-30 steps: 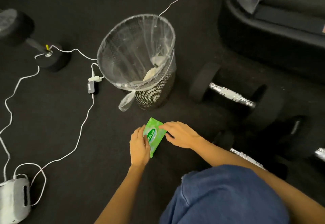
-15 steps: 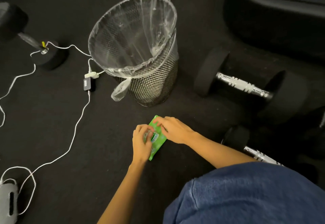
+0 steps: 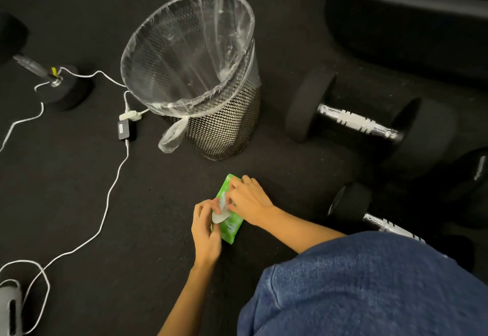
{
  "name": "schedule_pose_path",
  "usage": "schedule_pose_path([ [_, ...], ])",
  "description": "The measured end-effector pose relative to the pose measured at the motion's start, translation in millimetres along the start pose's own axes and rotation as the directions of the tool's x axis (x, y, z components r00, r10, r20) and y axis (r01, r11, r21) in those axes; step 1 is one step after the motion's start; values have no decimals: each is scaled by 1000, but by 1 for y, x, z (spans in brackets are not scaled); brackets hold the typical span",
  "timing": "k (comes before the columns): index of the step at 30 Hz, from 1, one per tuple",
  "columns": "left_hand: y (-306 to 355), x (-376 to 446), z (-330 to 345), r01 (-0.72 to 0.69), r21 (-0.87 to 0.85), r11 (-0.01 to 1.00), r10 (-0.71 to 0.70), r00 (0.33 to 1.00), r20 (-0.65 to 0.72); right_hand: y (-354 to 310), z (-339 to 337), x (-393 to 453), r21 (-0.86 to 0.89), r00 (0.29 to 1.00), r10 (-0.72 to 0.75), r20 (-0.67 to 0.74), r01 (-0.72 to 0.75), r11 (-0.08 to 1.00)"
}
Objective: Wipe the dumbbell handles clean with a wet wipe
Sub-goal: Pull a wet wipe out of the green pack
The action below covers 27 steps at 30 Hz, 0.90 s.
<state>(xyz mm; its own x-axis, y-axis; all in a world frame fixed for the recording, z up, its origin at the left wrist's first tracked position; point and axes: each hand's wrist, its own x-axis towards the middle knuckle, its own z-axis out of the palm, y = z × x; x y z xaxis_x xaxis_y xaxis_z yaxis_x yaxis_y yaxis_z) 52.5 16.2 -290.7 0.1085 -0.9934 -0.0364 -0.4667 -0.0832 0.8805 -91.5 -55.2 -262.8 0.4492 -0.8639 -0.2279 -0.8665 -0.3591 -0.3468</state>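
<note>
— Pinching the peeled-back flap (image 3: 220,216) of the wipes pack (image 3: 229,226) with my left hand (image 3: 205,232), thumb and fingers curled round its edge.

— And your other hand?

— My right hand (image 3: 248,202) lies over the far half of the pack, fingers bent down onto it at the opening. Whether they have hold of a wipe I cannot tell; my own knuckles cover that spot.

— Where is the pack?

— Flat on the black floor (image 3: 79,203), just in front of the mesh bin (image 3: 227,127) with its clear liner.

— And the weights?

— One dumbbell (image 3: 356,122) lies to the right of the bin, its metal handle bare and well apart from my hands. A second dumbbell (image 3: 380,223) sits nearer me, half hidden behind my blue-clad knee (image 3: 369,288). A third (image 3: 50,77) is at the far left, one end cut off by the frame, with a white cable (image 3: 111,193) running past it.

— Anything else unclear?

— Print on the pack is mostly covered.
</note>
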Motion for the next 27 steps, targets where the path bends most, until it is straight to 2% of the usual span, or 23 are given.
schedule_pose_path([
  [2,-2,-3,4,-30,9,1000,30,999,-23,-1,2,1,-15,999,43,3,-43,999],
  [5,-4,-5,8,-62,27,998,64,997,-54,1,4,0,67,996,86,-11,-85,994],
  [9,-9,-9,16,31,6,999,-31,999,-39,1,12,-1,291,985,172,-7,-163,943],
  [11,-12,-10,19,40,3,999,-39,999,-24,0,14,0,330,979,206,-3,-194,924],
  [15,-7,-9,20,-53,55,997,53,999,-1,3,16,2,379,981,193,29,-190,906],
  [19,-6,-10,20,-53,80,995,52,999,11,6,15,0,469,982,187,35,-181,864],
  [21,-8,-10,19,-52,92,994,51,999,19,9,13,1,584,969,247,23,-214,783],
  [25,-13,-10,21,-38,99,994,33,998,54,27,0,8,828,909,417,-17,-221,515],
  [27,-16,-14,23,-25,146,989,14,997,75,38,-13,8,904,887,461,17,-211,372],
])
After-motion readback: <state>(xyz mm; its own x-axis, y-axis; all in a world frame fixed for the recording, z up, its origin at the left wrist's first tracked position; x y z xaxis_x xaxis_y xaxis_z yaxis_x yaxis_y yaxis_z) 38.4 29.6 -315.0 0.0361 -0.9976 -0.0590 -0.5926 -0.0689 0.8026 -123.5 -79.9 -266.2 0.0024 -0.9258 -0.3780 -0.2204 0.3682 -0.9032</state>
